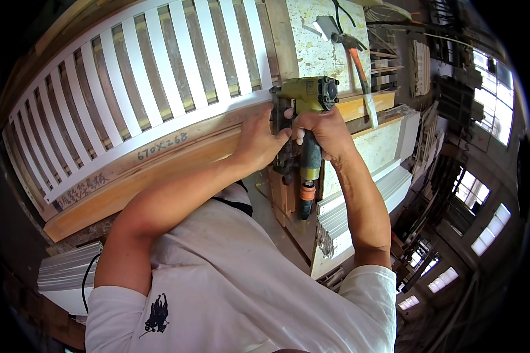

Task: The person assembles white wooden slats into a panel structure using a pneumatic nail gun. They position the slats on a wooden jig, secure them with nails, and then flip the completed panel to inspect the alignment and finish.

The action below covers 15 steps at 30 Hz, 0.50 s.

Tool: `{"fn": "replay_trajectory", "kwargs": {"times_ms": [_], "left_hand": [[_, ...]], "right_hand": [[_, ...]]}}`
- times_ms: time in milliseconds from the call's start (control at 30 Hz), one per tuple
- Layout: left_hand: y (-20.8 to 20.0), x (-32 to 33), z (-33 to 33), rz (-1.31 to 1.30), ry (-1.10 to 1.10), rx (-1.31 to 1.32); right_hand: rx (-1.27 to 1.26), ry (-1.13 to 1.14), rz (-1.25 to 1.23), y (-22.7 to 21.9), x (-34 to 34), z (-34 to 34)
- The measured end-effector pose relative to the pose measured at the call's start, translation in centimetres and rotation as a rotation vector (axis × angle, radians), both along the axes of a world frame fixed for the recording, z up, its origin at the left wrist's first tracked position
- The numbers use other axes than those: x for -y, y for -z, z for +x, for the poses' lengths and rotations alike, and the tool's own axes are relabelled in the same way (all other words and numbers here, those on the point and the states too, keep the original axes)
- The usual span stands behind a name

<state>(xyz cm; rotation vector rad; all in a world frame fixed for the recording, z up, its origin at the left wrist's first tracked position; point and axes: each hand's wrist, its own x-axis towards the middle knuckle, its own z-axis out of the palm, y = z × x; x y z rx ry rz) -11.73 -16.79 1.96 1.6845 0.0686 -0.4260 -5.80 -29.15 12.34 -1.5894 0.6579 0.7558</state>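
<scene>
My right hand (pixel 323 130) is wrapped round the grip of an olive-green pneumatic nail gun (pixel 305 91). The gun's nose points left at the right end of a white slatted panel (pixel 118 76), and an orange-and-black hose fitting (pixel 307 194) hangs below its grip. Beside the gun's dark magazine (pixel 282 141), my left hand (pixel 257 140) lies at the panel's near right corner. Its thumb reaches out toward the magazine, apart from the fingers, whose tips are partly hidden. White slats run across the panel, fitted in a wooden jig (pixel 212 125) with handwriting on its near edge.
A hammer (pixel 354 56) with an orange-and-white handle lies on a worn board beyond the gun. White strips (pixel 365 200) are stacked at the right, and another stack of white strips (pixel 70 276) stands at the lower left. Timber and windows (pixel 493 94) fill the far right.
</scene>
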Motion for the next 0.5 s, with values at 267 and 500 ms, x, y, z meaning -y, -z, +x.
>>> {"fn": "replay_trajectory", "kwargs": {"times_ms": [267,500], "left_hand": [[0.7,-1.1,-1.0,-0.107,-0.013,-0.091],[-0.8,-3.5,-1.8,0.052,-0.018,-0.027]], "right_hand": [[0.003,0.0,0.044,0.2,-1.2,-0.5],[-0.029,-0.046,0.035,0.2,-2.8,-0.8]]}}
